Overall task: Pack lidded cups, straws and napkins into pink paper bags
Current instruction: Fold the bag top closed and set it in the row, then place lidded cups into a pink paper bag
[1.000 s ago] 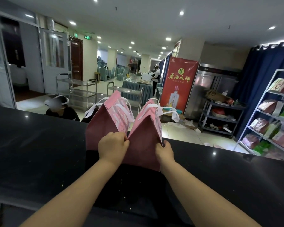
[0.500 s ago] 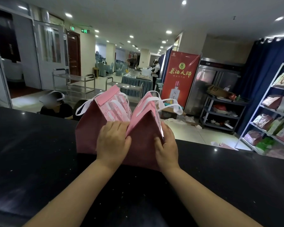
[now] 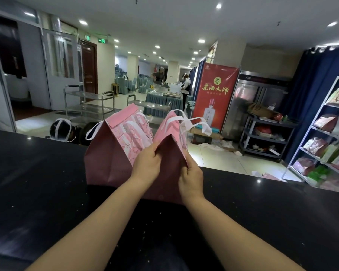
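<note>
1. Nearest, two bare forearms reach forward from the bottom edge over a black counter (image 3: 47, 192) that is glossy and flecked with pale specks.
2. At the counter's far edge, the left hand (image 3: 148, 165) is closed, with thumb and fingers pinching the near left edge of the right bag (image 3: 169, 173), a pink paper bag standing upright.
3. Just beside it, the right hand (image 3: 191, 178) is also closed, pinching the same bag's near right edge, so both hands grip its near side between them.
4. White ribbon handles (image 3: 192, 123) loop up and out from the right bag's folded top.
5. Touching it on the left stands the left bag (image 3: 110, 153), also pink, with a paler patterned side panel facing right and its own white handles; neither hand holds it.
6. The inside of either bag is hidden, so its contents cannot be told.
7. Beyond the counter, low on the left, the top of a seated person's head (image 3: 62, 130) shows, crossed by white straps.
8. Farther back stand metal trolleys (image 3: 90, 104) on a pale tiled floor.
9. To the right are a red banner (image 3: 215, 94) with gold characters, a steel refrigerator (image 3: 258, 102), a dark shelf cart (image 3: 266, 137) and, at the far right edge, a rack (image 3: 325, 137) of packaged goods against a blue curtain.
10. Farthest away, two people stand by a cloth-covered table (image 3: 164, 100) in a hall lit by ceiling spots.
</note>
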### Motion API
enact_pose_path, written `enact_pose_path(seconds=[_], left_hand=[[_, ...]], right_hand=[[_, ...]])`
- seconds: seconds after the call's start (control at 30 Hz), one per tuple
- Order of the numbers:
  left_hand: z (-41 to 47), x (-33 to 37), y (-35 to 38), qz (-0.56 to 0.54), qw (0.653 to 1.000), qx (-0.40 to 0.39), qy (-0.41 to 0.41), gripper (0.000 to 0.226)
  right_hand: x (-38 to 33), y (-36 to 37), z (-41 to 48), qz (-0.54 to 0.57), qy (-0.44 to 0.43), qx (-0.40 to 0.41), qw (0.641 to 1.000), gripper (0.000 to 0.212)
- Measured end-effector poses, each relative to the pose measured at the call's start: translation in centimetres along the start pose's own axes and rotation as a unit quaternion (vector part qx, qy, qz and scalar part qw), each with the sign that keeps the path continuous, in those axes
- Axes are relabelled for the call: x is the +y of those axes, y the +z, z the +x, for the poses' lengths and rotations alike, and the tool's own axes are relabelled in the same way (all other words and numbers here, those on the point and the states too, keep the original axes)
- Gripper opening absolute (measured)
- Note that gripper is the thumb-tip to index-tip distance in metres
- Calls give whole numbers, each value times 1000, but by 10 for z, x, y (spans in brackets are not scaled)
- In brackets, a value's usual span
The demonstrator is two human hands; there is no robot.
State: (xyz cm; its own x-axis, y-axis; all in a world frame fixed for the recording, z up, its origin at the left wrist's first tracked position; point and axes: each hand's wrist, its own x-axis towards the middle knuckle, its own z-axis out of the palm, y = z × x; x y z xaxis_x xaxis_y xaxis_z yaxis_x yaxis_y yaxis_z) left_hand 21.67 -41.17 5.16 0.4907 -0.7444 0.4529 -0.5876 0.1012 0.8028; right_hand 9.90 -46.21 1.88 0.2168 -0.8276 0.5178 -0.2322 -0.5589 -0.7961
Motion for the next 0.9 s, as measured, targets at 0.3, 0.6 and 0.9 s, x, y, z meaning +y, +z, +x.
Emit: enact_pose_path(seconds=[0.3,0.6,0.9], left_hand=[[-39,23,-19,36,993,111,-22,52],[-169,103,42,19,995,52,79,49],[-326,180,132,97,959,-237,121,82]], right_hand=[[-6,-38,-26,-41,44,-27,998,61],[-12,-182,-98,-110,22,-41,993,54],[11,-360,-175,-162,54,-32,985,41]])
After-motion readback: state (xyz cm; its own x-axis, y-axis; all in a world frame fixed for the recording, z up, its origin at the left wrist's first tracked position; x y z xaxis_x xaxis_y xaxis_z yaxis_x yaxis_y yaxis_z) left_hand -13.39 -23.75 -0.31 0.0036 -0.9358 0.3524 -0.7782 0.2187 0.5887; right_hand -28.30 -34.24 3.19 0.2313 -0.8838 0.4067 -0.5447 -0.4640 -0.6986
